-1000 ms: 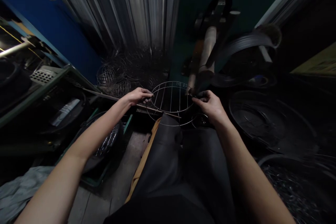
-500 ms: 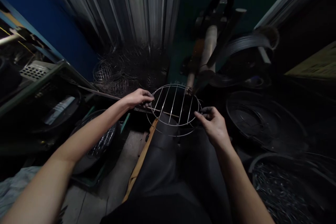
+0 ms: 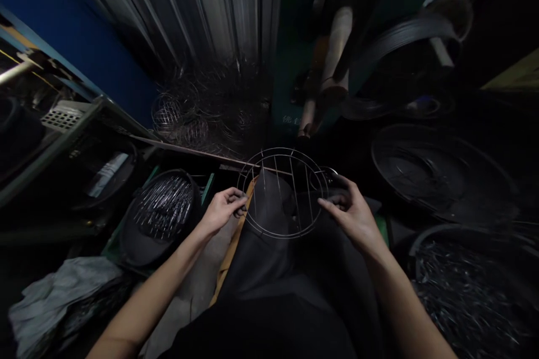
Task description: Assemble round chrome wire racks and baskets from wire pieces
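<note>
The rack (image 3: 295, 193), a round wire piece with two rings and bars running across it, is held up by both hands over the person's dark trousers (image 3: 261, 269), tilted so its barred face shows. The left hand (image 3: 223, 210) has its grip clamped on the rack's left rim, thumb and fingers pinched together there; the right hand (image 3: 353, 216) pinches the right rim, its thumb on the near side and its darkened fingers bent behind. An orange strip (image 3: 231, 247) runs beside the trousers, partly seen through the rack. Left of the left hand, a black pan (image 3: 143, 244) holds a heap of shiny rods (image 3: 164, 205), and a grey cloth (image 3: 67, 291) lies nearer the person. To the right of the right forearm is a tub (image 3: 438, 231) filled with small metal bits (image 3: 467, 291). Ahead, wirework (image 3: 202, 112) is piled below a corrugated wall (image 3: 227, 5), and a shaft (image 3: 337, 50) stands right of it.
</note>
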Motion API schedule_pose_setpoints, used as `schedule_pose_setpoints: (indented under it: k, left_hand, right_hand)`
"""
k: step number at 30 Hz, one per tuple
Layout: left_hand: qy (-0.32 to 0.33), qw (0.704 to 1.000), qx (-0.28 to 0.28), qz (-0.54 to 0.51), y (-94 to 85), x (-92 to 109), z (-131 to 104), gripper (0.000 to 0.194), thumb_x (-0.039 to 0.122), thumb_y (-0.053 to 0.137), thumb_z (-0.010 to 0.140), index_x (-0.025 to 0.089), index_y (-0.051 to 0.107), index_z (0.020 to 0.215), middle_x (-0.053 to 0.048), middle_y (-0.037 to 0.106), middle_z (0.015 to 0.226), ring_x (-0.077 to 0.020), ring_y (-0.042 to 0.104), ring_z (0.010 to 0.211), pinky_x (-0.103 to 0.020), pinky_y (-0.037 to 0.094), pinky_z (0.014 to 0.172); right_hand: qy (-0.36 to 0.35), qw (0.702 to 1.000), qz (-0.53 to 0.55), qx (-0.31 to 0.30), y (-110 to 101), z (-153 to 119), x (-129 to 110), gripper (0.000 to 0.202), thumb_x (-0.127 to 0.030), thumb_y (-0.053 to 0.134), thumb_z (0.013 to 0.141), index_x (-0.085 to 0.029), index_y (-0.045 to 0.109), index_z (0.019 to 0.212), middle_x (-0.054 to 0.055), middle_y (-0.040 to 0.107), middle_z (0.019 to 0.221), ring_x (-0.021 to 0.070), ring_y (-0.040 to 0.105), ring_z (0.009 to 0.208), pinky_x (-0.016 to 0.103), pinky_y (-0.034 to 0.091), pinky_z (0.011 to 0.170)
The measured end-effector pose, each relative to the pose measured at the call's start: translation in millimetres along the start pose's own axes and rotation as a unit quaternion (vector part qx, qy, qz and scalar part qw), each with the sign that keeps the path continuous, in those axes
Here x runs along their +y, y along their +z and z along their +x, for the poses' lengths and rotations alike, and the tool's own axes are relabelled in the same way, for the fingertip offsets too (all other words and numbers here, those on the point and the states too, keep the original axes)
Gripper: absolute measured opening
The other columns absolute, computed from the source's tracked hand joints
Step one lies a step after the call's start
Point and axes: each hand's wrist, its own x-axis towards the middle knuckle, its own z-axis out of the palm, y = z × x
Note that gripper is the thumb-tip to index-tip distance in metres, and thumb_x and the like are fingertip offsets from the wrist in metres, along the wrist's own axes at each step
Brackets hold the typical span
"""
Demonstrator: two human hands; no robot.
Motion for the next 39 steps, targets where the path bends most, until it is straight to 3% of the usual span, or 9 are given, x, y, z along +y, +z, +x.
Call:
schedule_pose_setpoints:
  k: [2, 4, 12, 18, 22, 27, 33, 36, 39]
  left_hand:
    - [0.006, 1.0, -0.003, 0.007, -2.3, 4, 3, 0.035, 0.043, 0.075, 0.066, 0.014, 0.062, 0.08, 0.002, 0.06, 0.058, -0.0085, 0.055, 0.05, -0.021, 0.045, 0.052]
    - [0.015, 1.0, -0.005, 0.015, -5.4, 9, 8, 0.035, 0.044, 0.075, 0.066, 0.014, 0.062, 0.08, 0.003, 0.059, 0.057, -0.0082, 0.055, 0.05, -0.021, 0.045, 0.053]
    - [0.035, 0.999, 0.008, 0.035, -16.2, 28, 22, 0.039, 0.045, 0.076, 0.064, 0.014, 0.062, 0.082, 0.003, 0.06, 0.058, -0.008, 0.055, 0.049, -0.02, 0.044, 0.05]
    - [0.046, 0.998, 0.004, 0.041, -25.5, 34, 36, 0.037, 0.044, 0.075, 0.066, 0.014, 0.061, 0.082, 0.002, 0.06, 0.06, -0.0083, 0.055, 0.05, -0.02, 0.046, 0.051]
    - [0.047, 0.998, -0.004, 0.045, -29.1, 30, 38, 0.036, 0.044, 0.074, 0.068, 0.014, 0.061, 0.083, 0.002, 0.061, 0.062, -0.0083, 0.056, 0.052, -0.02, 0.046, 0.053]
    - [0.018, 0.997, -0.047, 0.055, -29.7, 10, 38, 0.036, 0.044, 0.075, 0.067, 0.014, 0.061, 0.083, 0.002, 0.06, 0.064, -0.0071, 0.054, 0.052, -0.02, 0.044, 0.054]
    - [-0.023, 0.987, -0.119, 0.105, -24.2, -20, 65, 0.039, 0.044, 0.076, 0.066, 0.013, 0.061, 0.084, 0.003, 0.059, 0.062, -0.0063, 0.052, 0.051, -0.019, 0.041, 0.053]
    - [-0.032, 0.981, -0.141, 0.128, -18.3, -20, 77, 0.039, 0.044, 0.075, 0.066, 0.013, 0.062, 0.084, 0.003, 0.06, 0.064, -0.006, 0.053, 0.052, -0.019, 0.042, 0.055]
    - [-0.035, 0.979, -0.148, 0.138, -13.6, -17, 80, 0.038, 0.045, 0.075, 0.066, 0.013, 0.062, 0.084, 0.002, 0.061, 0.066, -0.0063, 0.053, 0.052, -0.02, 0.042, 0.055]
  right_hand:
    - [0.001, 0.999, 0.001, -0.033, -1, 2, -3, 0.093, -0.049, 0.074, 0.07, -0.027, 0.028, 0.147, -0.007, 0.055, 0.063, 0.011, 0.045, 0.051, 0.024, 0.038, 0.049]
    - [0.009, 0.998, 0.004, -0.061, -3, 6, -8, 0.097, -0.049, 0.073, 0.07, -0.027, 0.024, 0.15, -0.007, 0.054, 0.062, 0.0109, 0.045, 0.051, 0.024, 0.037, 0.048]
    - [-0.001, 0.991, 0.028, -0.131, -4, 31, -24, 0.098, -0.046, 0.073, 0.07, -0.024, 0.022, 0.151, -0.008, 0.051, 0.061, 0.0113, 0.048, 0.055, 0.023, 0.039, 0.05]
    - [-0.046, 0.99, -0.034, -0.131, -3, 48, -32, 0.082, -0.045, 0.072, 0.073, -0.027, 0.034, 0.144, -0.006, 0.053, 0.064, 0.0137, 0.052, 0.059, 0.025, 0.042, 0.052]
    - [-0.047, 0.99, -0.028, -0.132, 0, 44, -35, 0.084, -0.046, 0.071, 0.074, -0.028, 0.03, 0.145, -0.007, 0.053, 0.063, 0.0141, 0.054, 0.058, 0.026, 0.044, 0.053]
    - [0.002, 0.993, -0.014, -0.12, -5, 21, -16, 0.071, -0.053, 0.06, 0.08, -0.023, 0.035, 0.14, -0.003, 0.057, 0.064, 0.0184, 0.06, 0.057, 0.03, 0.047, 0.051]
    - [-0.069, 0.971, -0.216, 0.073, -39, 5, 22, 0.031, -0.038, 0.054, 0.084, -0.023, 0.065, 0.109, 0.006, 0.067, 0.092, 0.0228, 0.063, 0.078, 0.041, 0.05, 0.077]
    - [-0.121, 0.961, -0.243, 0.057, -46, 11, 32, 0.026, -0.033, 0.052, 0.085, -0.023, 0.069, 0.102, 0.008, 0.067, 0.101, 0.0252, 0.063, 0.093, 0.042, 0.049, 0.086]
    - [-0.161, 0.954, -0.252, 0.0, -36, 25, 38, 0.032, -0.029, 0.05, 0.086, -0.024, 0.067, 0.112, 0.009, 0.066, 0.107, 0.0256, 0.062, 0.099, 0.042, 0.049, 0.089]
